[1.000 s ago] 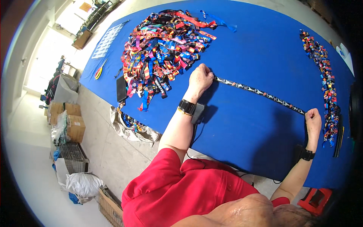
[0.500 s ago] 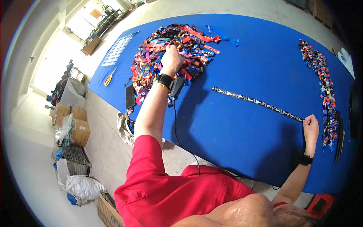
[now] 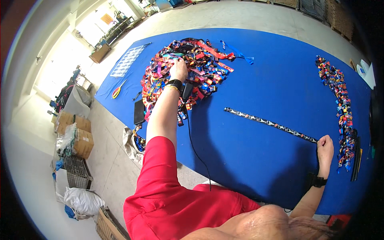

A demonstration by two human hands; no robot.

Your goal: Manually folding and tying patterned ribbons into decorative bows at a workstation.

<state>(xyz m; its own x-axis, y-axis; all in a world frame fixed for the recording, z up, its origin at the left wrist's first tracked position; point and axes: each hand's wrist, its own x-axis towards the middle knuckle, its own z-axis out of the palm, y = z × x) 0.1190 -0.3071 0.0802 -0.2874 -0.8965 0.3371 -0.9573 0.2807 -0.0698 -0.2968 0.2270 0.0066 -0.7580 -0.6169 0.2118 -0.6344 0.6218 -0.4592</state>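
My left hand [image 3: 179, 71] reaches onto a large heap of colourful printed ribbon straps [image 3: 154, 86], its fingers curled among them. What those fingers grip is hidden. At the right, my right hand [image 3: 325, 149] pinches the near end of a narrow black strap with white star-like figures [image 3: 272, 125]. This strap lies stretched out nearly straight on the blue cloth, its other end pointing toward the heap. A black device with a cable [image 3: 187, 93] sits beside my left wrist.
Folded colourful straps [image 3: 340, 102] form a long row on the blue-covered table [image 3: 272, 72] at the right, beside dark strips [image 3: 355, 164]. Yellow-handled scissors [image 3: 116, 93], a white grid [image 3: 127, 62] and a black phone [image 3: 139, 112] lie at the left. Cardboard boxes [image 3: 83, 143] stand off the table.
The whole view has shifted, so the table appears slightly lower. Both hands keep nearly the same places, the left at the heap and the right at the strap's end.
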